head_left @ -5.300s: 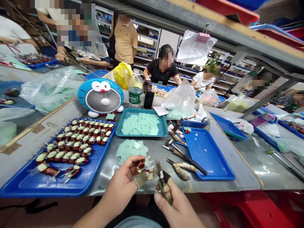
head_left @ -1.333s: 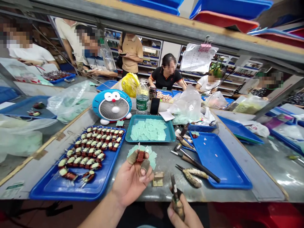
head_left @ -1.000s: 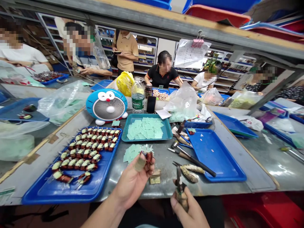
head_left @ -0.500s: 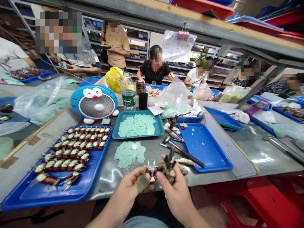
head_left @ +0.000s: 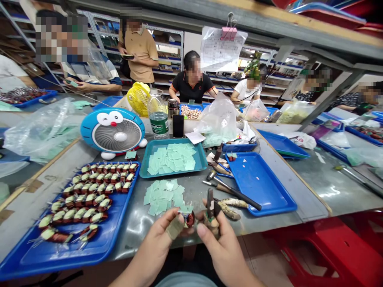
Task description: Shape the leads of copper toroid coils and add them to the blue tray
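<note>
The left hand (head_left: 160,239) and right hand (head_left: 220,249) have just closed in on each other at the bottom centre of the frame, above the front edge of the grey metal tabletop (head_left: 131,239). The left hand pinches a copper-wound toroidal coil (head_left: 188,219) between thumb and fingers, with a tan finger wrap (head_left: 175,227) showing. The right hand is curled round small dark-bladed snips (head_left: 210,203), their tips pointing up, near the coil but not visibly touching it. Loose pale green paper squares (head_left: 161,197) lie just beyond the coil. A blue plastic tray (head_left: 60,257) of wound coils sits to the left, and a teal tray (head_left: 143,165) of more squares sits further up.
</note>
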{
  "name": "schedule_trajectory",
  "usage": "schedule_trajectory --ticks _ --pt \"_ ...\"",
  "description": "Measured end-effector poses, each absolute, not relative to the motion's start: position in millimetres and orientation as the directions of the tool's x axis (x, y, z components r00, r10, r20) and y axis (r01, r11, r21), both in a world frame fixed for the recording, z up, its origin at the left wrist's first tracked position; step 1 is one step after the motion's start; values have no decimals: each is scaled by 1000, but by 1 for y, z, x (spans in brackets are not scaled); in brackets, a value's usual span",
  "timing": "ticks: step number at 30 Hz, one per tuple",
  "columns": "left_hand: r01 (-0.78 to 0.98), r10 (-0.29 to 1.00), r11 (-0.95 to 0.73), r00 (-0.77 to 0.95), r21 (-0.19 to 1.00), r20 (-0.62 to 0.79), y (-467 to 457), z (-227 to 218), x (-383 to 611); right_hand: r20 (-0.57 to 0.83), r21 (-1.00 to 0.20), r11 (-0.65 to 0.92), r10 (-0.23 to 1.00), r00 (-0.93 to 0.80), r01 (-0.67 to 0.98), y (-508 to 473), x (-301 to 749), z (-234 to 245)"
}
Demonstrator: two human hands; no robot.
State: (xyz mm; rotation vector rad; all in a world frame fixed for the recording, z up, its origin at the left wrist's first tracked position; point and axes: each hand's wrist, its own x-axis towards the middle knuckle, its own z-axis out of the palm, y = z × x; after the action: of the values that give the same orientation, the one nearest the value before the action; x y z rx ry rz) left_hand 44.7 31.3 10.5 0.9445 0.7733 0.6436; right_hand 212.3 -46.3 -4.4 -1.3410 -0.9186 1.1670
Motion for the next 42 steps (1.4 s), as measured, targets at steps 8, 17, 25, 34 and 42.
schedule_trajectory --ticks 8,17,25,34,42 --pt "-281 809 507 480 815 -337 44 8 39 -111 -735 -347 909 401 583 -61 252 -73" --pt "-180 865 412 384 893 -322 47 -1 39 256 -399 -219 906 337 890 -33 238 -109" --pt "-67 888 244 417 967 -195 48 -1 36 318 -276 -190 907 276 942 -28 236 -117" --pt "-174 878 343 408 923 -249 52 4 35 325 -299 -66 931 167 952 -42 237 -95" --pt "-497 764 639 496 587 -412 63 -1 37 441 -263 -105 871 216 959 -45 319 -86"
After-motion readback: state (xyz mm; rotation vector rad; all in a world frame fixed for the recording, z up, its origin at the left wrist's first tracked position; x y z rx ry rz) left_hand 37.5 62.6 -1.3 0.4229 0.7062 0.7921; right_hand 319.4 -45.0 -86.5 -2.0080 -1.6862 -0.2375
